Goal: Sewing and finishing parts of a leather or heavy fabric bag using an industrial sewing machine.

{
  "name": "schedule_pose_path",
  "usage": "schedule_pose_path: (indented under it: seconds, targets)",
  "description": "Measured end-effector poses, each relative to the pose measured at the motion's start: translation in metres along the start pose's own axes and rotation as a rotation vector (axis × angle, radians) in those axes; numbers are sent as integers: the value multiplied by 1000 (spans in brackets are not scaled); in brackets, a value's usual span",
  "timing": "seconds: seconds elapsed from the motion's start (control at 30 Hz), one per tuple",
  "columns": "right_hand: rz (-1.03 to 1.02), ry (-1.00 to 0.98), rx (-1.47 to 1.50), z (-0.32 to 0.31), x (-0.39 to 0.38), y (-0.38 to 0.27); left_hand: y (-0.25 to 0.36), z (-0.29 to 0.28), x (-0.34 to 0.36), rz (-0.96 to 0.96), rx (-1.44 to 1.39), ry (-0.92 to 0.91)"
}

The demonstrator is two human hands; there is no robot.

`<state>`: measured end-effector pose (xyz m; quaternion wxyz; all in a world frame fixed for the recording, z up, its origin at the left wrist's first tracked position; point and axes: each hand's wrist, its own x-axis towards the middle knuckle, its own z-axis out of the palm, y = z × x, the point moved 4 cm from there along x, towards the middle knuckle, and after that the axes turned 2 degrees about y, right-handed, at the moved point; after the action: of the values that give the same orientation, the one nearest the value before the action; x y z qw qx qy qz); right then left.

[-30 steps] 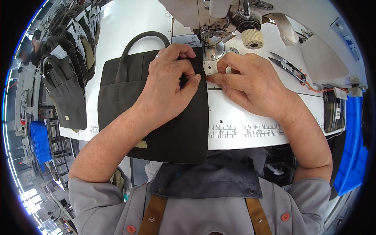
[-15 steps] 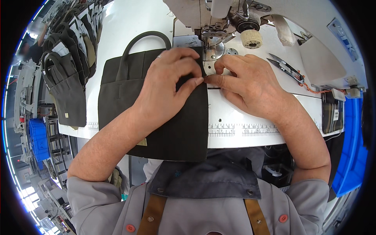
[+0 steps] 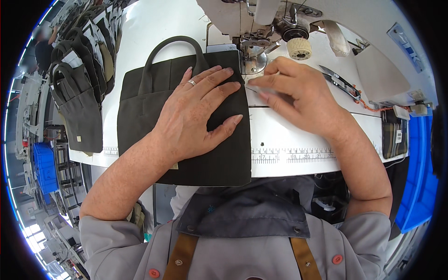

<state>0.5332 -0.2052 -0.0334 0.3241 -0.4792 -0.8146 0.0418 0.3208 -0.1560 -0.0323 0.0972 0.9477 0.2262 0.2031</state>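
A dark olive fabric bag panel (image 3: 228, 163), with an arched handle, lies flat beside the sewing machine's needle area (image 3: 252, 58). My left hand (image 3: 189, 116) rests on it, fingers spread and laid flat, a ring on one finger. Just right of the panel's edge, my right hand (image 3: 294, 95) has bent fingers drawn toward the thumb around a thin item too small and blurred to make out. Thread snips (image 3: 338, 81) with an orange cord lie right of that hand.
A row of similar bag panels (image 3: 84, 121) hangs over the table's (image 3: 284, 168) left side. A plaid item (image 3: 394, 137) lies at the right edge, with blue bins (image 3: 415, 172) beyond it and another (image 3: 45, 165) far left. A co-worker (image 3: 43, 56) is at upper left.
My left hand has flattened and spread, its thumb lower on the panel. My right hand has pulled slightly away from the fabric edge. The panel has shifted slightly up and right.
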Motion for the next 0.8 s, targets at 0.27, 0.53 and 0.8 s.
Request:
schedule_pose_path:
  seconds: [0.27,0.53,0.8]
  targets:
    - [326,-61,166,-5,5,10,-9,3,11,11,-2,26]
    - [188,-119,-57,-1,6,5,-23,7,28,35,14,48]
    - [135,-70,-158,4,8,0,-30,9,37,60,15,91]
